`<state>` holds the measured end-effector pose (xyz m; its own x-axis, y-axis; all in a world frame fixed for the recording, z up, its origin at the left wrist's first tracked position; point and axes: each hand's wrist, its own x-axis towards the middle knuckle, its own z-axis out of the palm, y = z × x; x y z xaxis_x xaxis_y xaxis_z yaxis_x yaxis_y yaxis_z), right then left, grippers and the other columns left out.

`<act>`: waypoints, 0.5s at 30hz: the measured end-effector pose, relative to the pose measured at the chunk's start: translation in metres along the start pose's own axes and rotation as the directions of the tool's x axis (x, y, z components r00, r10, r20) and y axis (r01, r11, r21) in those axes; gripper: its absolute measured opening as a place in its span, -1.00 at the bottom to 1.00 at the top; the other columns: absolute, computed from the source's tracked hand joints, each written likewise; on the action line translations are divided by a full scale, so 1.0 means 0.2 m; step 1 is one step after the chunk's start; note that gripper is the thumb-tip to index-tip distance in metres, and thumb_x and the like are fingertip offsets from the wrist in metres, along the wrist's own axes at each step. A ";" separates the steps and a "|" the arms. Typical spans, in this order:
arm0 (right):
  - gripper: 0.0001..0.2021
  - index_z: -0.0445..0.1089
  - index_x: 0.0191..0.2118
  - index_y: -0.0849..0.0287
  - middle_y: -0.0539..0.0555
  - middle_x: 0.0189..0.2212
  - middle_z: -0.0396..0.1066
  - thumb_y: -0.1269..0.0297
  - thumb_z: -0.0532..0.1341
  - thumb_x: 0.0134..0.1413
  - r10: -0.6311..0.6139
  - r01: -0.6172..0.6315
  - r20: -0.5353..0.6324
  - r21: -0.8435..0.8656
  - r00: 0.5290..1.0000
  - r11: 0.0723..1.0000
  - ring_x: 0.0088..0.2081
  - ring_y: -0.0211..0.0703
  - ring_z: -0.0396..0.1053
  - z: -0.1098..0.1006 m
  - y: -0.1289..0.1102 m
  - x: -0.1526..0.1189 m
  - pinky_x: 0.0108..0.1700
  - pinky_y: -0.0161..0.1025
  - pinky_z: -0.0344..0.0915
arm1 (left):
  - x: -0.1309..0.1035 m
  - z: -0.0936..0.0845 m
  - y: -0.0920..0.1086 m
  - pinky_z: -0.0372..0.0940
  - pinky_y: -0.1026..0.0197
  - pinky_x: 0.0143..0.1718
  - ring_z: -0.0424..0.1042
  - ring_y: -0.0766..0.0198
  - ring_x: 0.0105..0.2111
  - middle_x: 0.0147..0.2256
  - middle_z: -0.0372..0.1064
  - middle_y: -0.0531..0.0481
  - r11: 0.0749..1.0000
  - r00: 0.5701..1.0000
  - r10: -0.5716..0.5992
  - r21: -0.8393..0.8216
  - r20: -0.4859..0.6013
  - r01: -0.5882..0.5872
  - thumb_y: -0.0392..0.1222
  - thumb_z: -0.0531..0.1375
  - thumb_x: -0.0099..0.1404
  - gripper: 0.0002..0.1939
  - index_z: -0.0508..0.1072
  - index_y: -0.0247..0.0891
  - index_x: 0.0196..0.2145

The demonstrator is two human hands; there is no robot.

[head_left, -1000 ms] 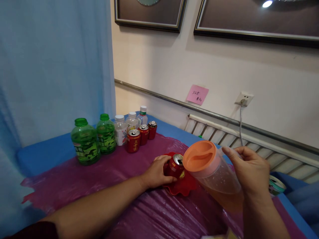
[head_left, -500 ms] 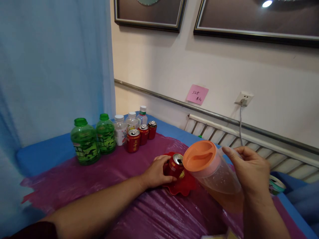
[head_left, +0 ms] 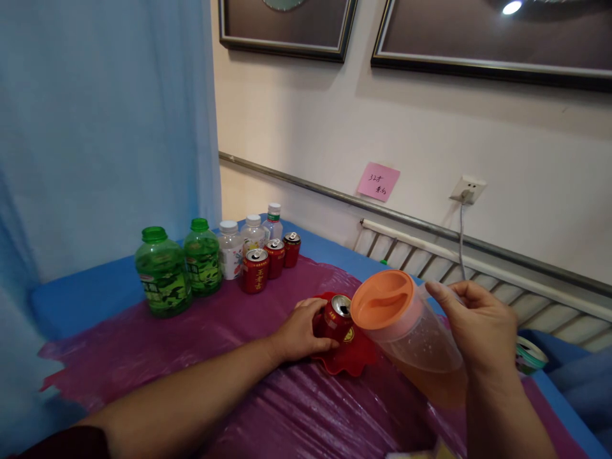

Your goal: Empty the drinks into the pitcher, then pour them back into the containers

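My left hand [head_left: 301, 331] is wrapped round a red drink can [head_left: 335, 320], which stands on a red wavy-edged plate [head_left: 351, 360]. The can's top is open and leans slightly towards the pitcher. In my right hand [head_left: 482, 325] is the handle of a clear plastic pitcher [head_left: 421, 357] with an orange lid [head_left: 385, 298]. Brownish liquid lies in the pitcher, which is tilted left so that its lid edge meets or nearly meets the can's rim. Whether liquid is flowing out I cannot tell.
Left of the hands stand two green bottles [head_left: 162, 274], several clear white-capped bottles [head_left: 231, 252] and three red cans [head_left: 255, 273]. Purple plastic sheeting [head_left: 239, 319] covers the blue table surface [head_left: 95, 284]. A radiator [head_left: 425, 261] and a plugged-in cord [head_left: 462, 236] are behind the pitcher.
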<state>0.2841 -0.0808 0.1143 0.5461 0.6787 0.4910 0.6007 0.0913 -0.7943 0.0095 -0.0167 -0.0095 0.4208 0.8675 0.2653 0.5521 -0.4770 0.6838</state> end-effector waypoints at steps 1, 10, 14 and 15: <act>-0.55 0.40 -0.57 0.16 -0.10 -0.67 0.13 -0.18 0.38 -0.22 0.004 -0.004 0.000 0.001 1.000 1.000 -0.57 -0.28 0.08 0.00 0.00 0.00 -0.52 -0.29 0.00 | 0.00 0.00 0.00 0.18 -0.10 0.20 0.33 -0.12 0.13 0.13 0.39 -0.14 1.000 1.000 -0.003 -0.002 -0.002 0.003 0.07 0.50 -0.10 -0.16 0.39 -0.18 0.12; -0.55 0.38 -0.58 0.15 -0.11 -0.67 0.14 -0.18 0.38 -0.24 0.032 -0.032 0.009 0.006 0.999 0.999 -0.56 -0.28 0.09 0.00 -0.01 0.00 -0.51 -0.29 0.00 | 0.00 0.00 0.00 0.16 -0.10 0.22 0.32 -0.13 0.15 0.15 0.38 -0.15 1.000 1.000 0.000 -0.002 0.004 0.000 0.07 0.50 -0.10 -0.16 0.39 -0.18 0.13; -0.55 0.40 -0.58 0.16 -0.10 -0.66 0.17 -0.17 0.38 -0.24 0.018 -0.018 0.009 0.010 1.000 1.000 -0.54 -0.27 0.11 0.00 -0.01 0.00 -0.50 -0.30 0.02 | 0.00 0.00 0.00 0.17 -0.10 0.21 0.32 -0.14 0.15 0.15 0.38 -0.14 1.000 1.000 0.012 0.000 -0.005 -0.012 0.08 0.50 -0.10 -0.16 0.39 -0.17 0.13; -0.55 0.40 -0.57 0.16 -0.10 -0.66 0.17 -0.17 0.38 -0.23 0.015 -0.015 0.009 0.010 1.000 1.000 -0.54 -0.27 0.12 0.00 -0.01 0.00 -0.50 -0.29 0.03 | 0.00 0.00 0.00 0.17 -0.10 0.21 0.32 -0.14 0.15 0.15 0.38 -0.14 1.000 1.000 0.012 0.000 -0.006 -0.012 0.08 0.50 -0.10 -0.15 0.39 -0.18 0.13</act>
<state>0.2828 -0.0805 0.1151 0.5493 0.6868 0.4760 0.5868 0.0886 -0.8049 0.0097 -0.0163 -0.0103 0.4229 0.8625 0.2780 0.5468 -0.4875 0.6807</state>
